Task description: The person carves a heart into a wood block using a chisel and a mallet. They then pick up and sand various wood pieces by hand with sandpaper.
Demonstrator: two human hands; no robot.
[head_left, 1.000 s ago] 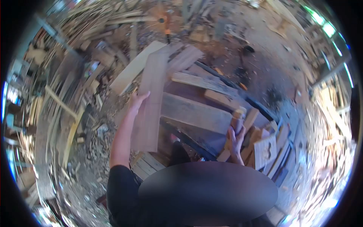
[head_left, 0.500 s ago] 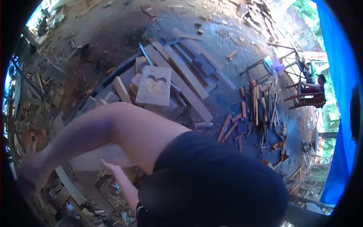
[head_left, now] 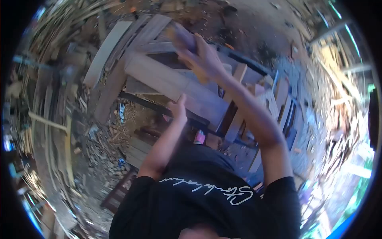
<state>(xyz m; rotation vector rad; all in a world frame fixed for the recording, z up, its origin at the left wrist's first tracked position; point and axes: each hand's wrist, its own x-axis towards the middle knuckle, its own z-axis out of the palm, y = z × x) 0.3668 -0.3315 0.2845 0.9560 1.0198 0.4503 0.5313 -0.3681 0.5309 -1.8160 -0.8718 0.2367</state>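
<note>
A wide pale wooden board (head_left: pixel 163 75) lies slantwise on a low work surface in front of me. At its near edge is my left hand (head_left: pixel 179 109), thumb up against the wood and fingers curled at the rim. Raised above the far side of the board, my right hand (head_left: pixel 205 59) is closed around a brown, block-like tool (head_left: pixel 183 38) with a dark side. Blur hides its exact kind. A board with a carved pattern (head_left: pixel 268 101) lies to the right, partly covered by my right forearm.
Several planks (head_left: pixel 284 101) lie on the right, and a long pale plank (head_left: pixel 107 51) rests at the far left. Wood shavings (head_left: pixel 107 139) cover the ground at left. A small pink object (head_left: pixel 199 138) sits close to my body. Stacked timber (head_left: pixel 43 91) lines the left side.
My view has swung left and down, bringing the pale board to the middle. My right hand has come into clearer view with the tool; my left hand has gone from open to curled at the board's edge.
</note>
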